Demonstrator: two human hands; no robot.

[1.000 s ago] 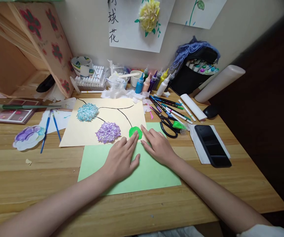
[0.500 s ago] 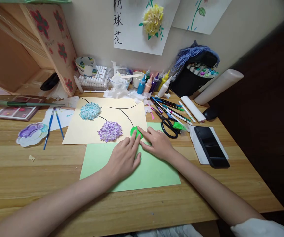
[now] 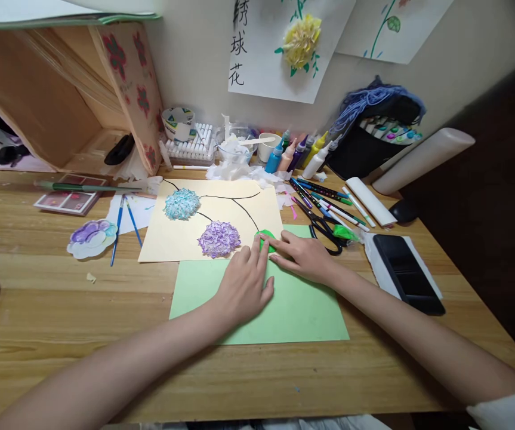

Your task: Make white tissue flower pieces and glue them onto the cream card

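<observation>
A flat, bright green piece that looks like soft clay (image 3: pixel 265 233) lies at the lower right of the cream paper (image 3: pixel 159 242), at the end of a drawn black stem. My left hand (image 3: pixel 244 280) rests palm down, its outstretched index and middle fingertips on the near edge of the green piece. From the right, my right hand (image 3: pixel 306 255) touches it with an extended index finger, its other fingers loosely bent. Fingertips hide part of the piece. On the cream paper are a blue crinkled flower (image 3: pixel 182 204) and a purple one (image 3: pixel 219 239). Green paper (image 3: pixel 302 316) lies beneath both hands.
Black-handled scissors (image 3: pixel 326 233), a wrapped green lump (image 3: pixel 344 232) and several pens lie to the right, near a phone (image 3: pixel 407 272). Paint bottles (image 3: pixel 274 158) stand at the back. On the left are a palette (image 3: pixel 91 240) and brushes (image 3: pixel 117 230).
The whole view has swung left, so everything sits further right. Both hands stay on the green piece, which now looks wider, with my right index finger lying further across it.
</observation>
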